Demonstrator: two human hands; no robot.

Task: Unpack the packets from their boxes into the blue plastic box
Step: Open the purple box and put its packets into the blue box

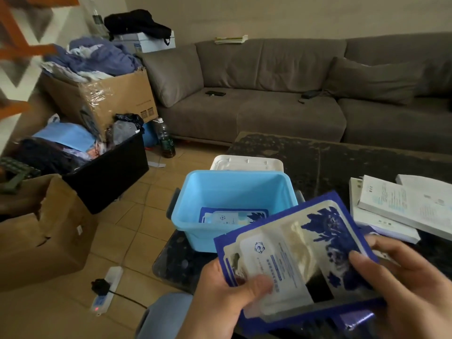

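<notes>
Both hands gripping a fanned stack of blue-and-white packets (293, 255): left hand (227, 299) pinching the lower edge, right hand (401, 285) curled round the right side. Held just in front of the blue plastic box (193, 216) on the dark surface (342, 157), one packet already inside (232, 216). White boxes (401, 206) lying right of it.

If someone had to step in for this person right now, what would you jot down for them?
Left hand: thumb pinches the near end of a blue-and-white packet stack.
Right hand: grips the stack's right edge.
Blue box: open on the dark table, at least one packet already inside; white lid behind it.
White boxes lie to the right; contents not visible.
Left: drop the held stack in, then check those boxes.
</notes>
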